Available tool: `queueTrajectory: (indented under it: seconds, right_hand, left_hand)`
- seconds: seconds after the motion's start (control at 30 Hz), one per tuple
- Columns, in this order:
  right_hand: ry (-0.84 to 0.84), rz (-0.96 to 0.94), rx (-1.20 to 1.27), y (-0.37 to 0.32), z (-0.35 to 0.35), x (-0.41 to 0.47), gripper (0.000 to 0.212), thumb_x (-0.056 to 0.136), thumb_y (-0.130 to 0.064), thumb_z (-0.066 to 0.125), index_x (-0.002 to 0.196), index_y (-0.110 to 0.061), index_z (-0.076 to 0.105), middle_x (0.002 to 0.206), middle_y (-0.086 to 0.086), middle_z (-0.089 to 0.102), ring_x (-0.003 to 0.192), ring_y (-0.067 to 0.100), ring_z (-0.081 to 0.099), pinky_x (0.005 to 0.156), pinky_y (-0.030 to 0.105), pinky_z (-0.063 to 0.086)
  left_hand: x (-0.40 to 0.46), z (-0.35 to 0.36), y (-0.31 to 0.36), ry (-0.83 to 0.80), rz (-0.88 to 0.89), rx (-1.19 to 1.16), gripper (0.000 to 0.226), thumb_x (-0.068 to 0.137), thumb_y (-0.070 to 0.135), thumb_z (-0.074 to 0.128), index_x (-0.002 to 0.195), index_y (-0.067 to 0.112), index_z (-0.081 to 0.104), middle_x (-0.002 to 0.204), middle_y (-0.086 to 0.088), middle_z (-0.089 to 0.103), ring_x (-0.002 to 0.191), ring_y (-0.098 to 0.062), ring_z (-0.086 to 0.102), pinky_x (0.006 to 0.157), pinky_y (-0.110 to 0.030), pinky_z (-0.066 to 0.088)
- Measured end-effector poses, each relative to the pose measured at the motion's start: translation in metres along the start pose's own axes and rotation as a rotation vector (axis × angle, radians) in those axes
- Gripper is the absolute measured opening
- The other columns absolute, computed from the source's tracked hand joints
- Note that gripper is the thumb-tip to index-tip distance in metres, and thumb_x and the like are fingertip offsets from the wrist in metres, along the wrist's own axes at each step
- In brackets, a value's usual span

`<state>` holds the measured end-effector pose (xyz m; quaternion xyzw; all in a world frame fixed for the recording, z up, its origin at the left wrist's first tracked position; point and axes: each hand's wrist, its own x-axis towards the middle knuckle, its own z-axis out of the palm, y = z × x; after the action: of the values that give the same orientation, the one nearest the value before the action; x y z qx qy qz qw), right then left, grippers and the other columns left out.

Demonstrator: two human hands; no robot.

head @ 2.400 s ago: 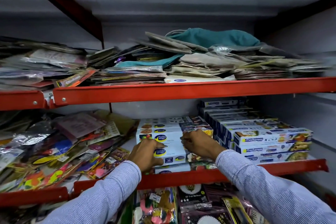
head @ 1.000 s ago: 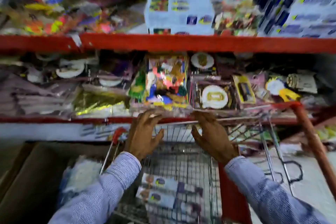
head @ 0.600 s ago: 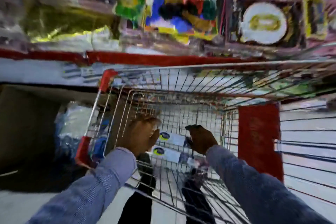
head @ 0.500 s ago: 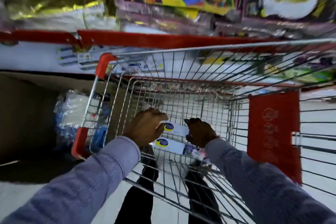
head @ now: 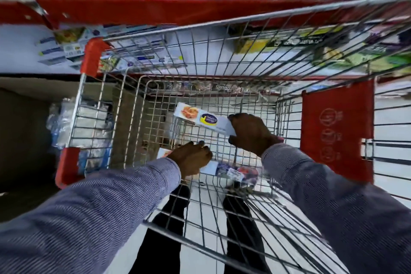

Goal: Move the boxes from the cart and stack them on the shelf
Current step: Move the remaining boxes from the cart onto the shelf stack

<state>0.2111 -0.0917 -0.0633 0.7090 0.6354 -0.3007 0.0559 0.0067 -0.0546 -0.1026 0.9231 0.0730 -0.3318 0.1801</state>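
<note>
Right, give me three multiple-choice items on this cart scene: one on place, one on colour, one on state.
1. Where is the white rectangular box with the blue oval logo?
A. on a shelf
B. inside the wire shopping cart
C. on the floor

2. What colour are the cart's plastic corner guards?
A. red
B. green
C. yellow

3. What is the right hand doing?
A. hanging empty
B. pushing the cart
C. gripping one end of the white box

Answers: 1 B, wire walls surround it. 2 A, both left corners show red. 3 C, its fingers wrap the box's right end.
</note>
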Motion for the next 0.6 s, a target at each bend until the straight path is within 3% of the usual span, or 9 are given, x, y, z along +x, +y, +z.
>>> queueTrajectory:
  seconds: [0.07, 0.17, 0.3, 0.5, 0.6]
  right_hand:
    - [0.032, -0.008, -0.029, 0.004, -0.011, -0.003, 0.048, 0.071, -0.032, 0.071, 0.113, -0.013, 0.059, 0.108, 0.014, 0.067, 0.099, 0.035, 0.063, 0.077, 0.039, 0.051]
    - [0.076, -0.03, -0.063, 0.003, -0.032, -0.003, 0.043, 0.069, -0.035, 0.068, 0.104, -0.013, 0.06, 0.101, 0.013, 0.068, 0.093, 0.035, 0.064, 0.073, 0.039, 0.052]
    - [0.171, -0.093, -0.106, -0.003, -0.067, -0.012, 0.05, 0.071, -0.037, 0.068, 0.114, -0.013, 0.059, 0.109, 0.012, 0.068, 0.1, 0.033, 0.063, 0.08, 0.038, 0.05]
    - [0.155, -0.094, -0.112, -0.026, -0.145, -0.042, 0.054, 0.074, -0.04, 0.07, 0.122, -0.017, 0.058, 0.115, 0.009, 0.068, 0.11, 0.029, 0.059, 0.087, 0.036, 0.049]
    - [0.17, -0.115, -0.129, -0.046, -0.203, -0.064, 0.048, 0.075, -0.041, 0.069, 0.115, -0.016, 0.06, 0.112, 0.01, 0.068, 0.107, 0.029, 0.061, 0.085, 0.036, 0.05]
  left_hand:
    - [0.009, 0.002, -0.002, -0.017, -0.049, -0.074, 0.044, 0.081, 0.018, 0.07, 0.12, 0.006, 0.053, 0.119, -0.016, 0.058, 0.11, -0.037, 0.054, 0.085, -0.045, 0.051]
    - [0.015, 0.003, -0.001, -0.092, -0.142, -0.226, 0.034, 0.094, 0.015, 0.058, 0.126, 0.008, 0.05, 0.121, -0.019, 0.059, 0.109, -0.038, 0.058, 0.089, -0.041, 0.048]
    - [0.008, -0.004, 0.001, -0.06, -0.199, -0.265, 0.037, 0.095, 0.012, 0.054, 0.131, 0.004, 0.05, 0.126, -0.022, 0.059, 0.113, -0.039, 0.057, 0.094, -0.043, 0.047]
    - [-0.052, -0.075, 0.007, 0.16, -0.216, -0.248, 0.059, 0.077, 0.022, 0.07, 0.132, 0.011, 0.051, 0.128, -0.013, 0.061, 0.116, -0.034, 0.056, 0.093, -0.041, 0.048]
    - [-0.106, -0.14, 0.014, 0.332, -0.239, -0.237, 0.062, 0.075, 0.033, 0.069, 0.132, 0.014, 0.054, 0.124, -0.013, 0.065, 0.11, -0.034, 0.061, 0.09, -0.041, 0.052]
